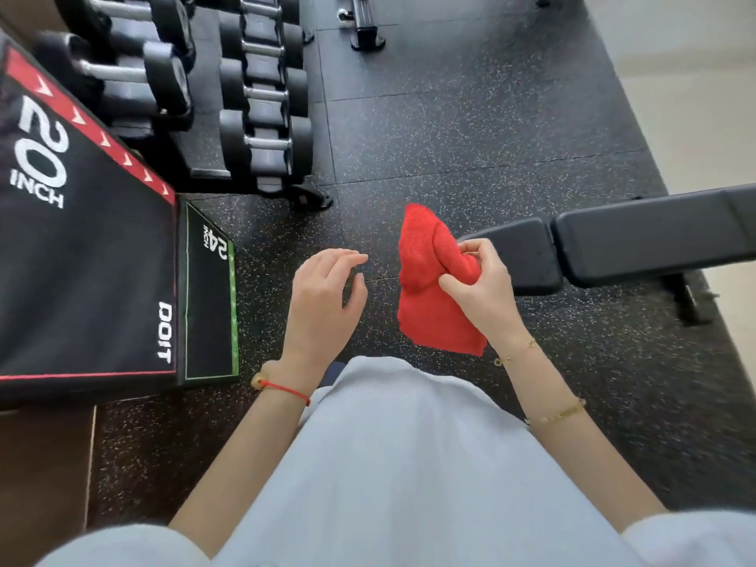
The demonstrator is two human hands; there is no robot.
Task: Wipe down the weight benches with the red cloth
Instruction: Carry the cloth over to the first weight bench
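A red cloth (429,280) hangs bunched in front of me, above the speckled floor. My right hand (482,284) pinches it by its right side, thumb and fingers curled into the fabric. To the left, my left hand (327,296) hovers apart from the cloth with relaxed, slightly bent fingers and holds nothing. A black padded weight bench (638,239) lies to the right, its near seat pad (527,259) just behind my right hand. The cloth is off the bench.
A black plyo box (82,259) marked 20 INCH stands at the left. Behind it a rack of black dumbbells (262,96) fills the upper left. A black metal base of other equipment (364,30) sits at the top. Dark speckled rubber flooring (470,128) lies between them.
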